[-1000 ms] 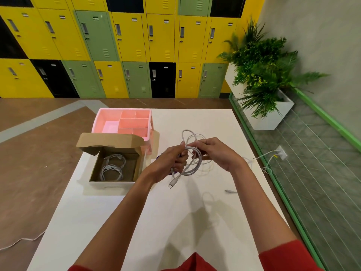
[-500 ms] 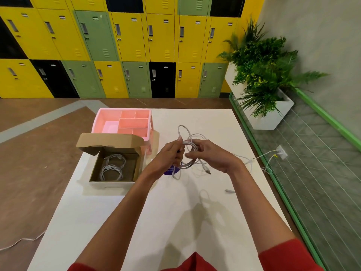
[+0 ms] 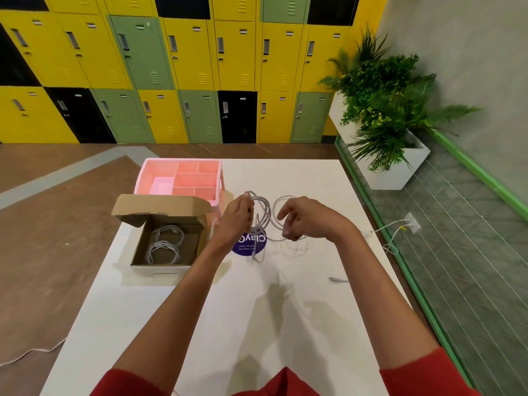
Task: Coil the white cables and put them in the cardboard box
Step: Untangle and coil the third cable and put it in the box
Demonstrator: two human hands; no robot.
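A white cable hangs in loops above the white table, held between both hands. My left hand pinches the top of the coil. My right hand grips a loop lower on the right. One cable end dangles down over a purple round sticker. The open cardboard box sits left of my hands with two coiled white cables inside. Another cable end lies on the table at the right.
A pink compartment tray stands behind the box, touching its raised lid. The table's right edge runs along a green-framed glass rail. A white planter with plants is beyond it. Lockers line the far wall. A cable lies on the floor at left.
The hands have drawn apart, the right one moving right and spreading the coil into a wider loop. The purple sticker under the hands now shows.
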